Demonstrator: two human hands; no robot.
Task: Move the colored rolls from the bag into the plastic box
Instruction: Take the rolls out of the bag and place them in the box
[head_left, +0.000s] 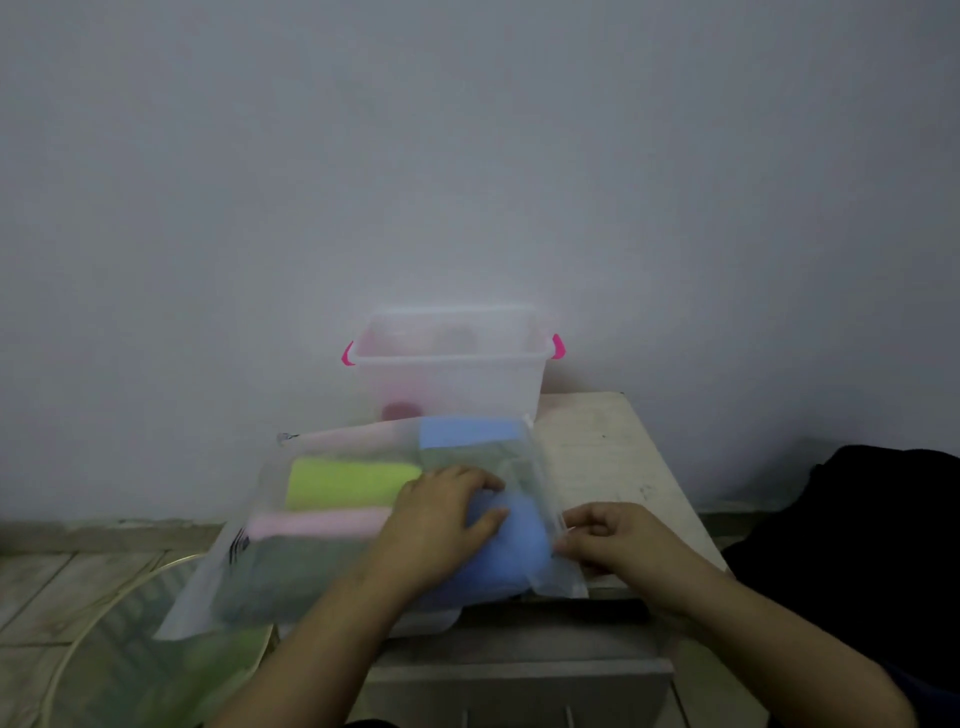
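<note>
- Well, starting at the left, I see the translucent bag (260, 525) lying flat, its left end hanging past the left edge of the tabletop (602, 452) over a round glass surface (130, 623) lower down.
- Through the plastic I make out rolls lying crosswise: a yellow-green roll (348, 483), a pink roll (317, 522) just in front of it, and a dark green roll (296, 569) nearest me (the film blurs their edges).
- At the far side of the bag sits a pale blue roll (467, 432), with a faint pink shape to its left that I cannot identify.
- My left hand (441, 514) lies on top of the bag near its right end, fingers curved over a big blue roll (511, 545) inside, gripping it through the plastic.
- Behind the bag, at the tabletop's far edge against the wall, stands the clear plastic box (452, 384) with pink handles (347, 354); something pinkish shows low inside, too hazy to name.
- My right hand (608, 540) is at the bag's right edge, fingers curled and pinching the plastic there.
- Farther right the tabletop is bare, scuffed and whitish.
- Beyond its right edge lies a dark, black mass (883, 519) that I cannot tell apart.
</note>
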